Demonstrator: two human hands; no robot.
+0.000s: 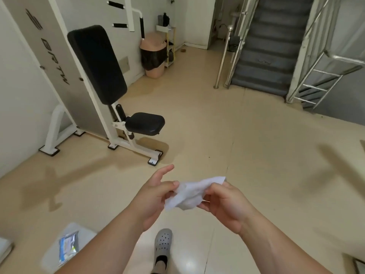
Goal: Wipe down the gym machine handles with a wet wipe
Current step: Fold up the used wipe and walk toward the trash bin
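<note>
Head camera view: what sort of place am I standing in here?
Likely a small gym or workout room: a white-framed weight machine with a black padded backrest and seat, foam-grip handles above it, and both the left hand and right hand holding a wet wipe.

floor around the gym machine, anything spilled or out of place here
Nothing is clearly spilled. The darker patches on the floor near the gym machine may be damp marks or shadows; I cannot tell. A small brown object lies loose on the floor by the far wall.
</note>
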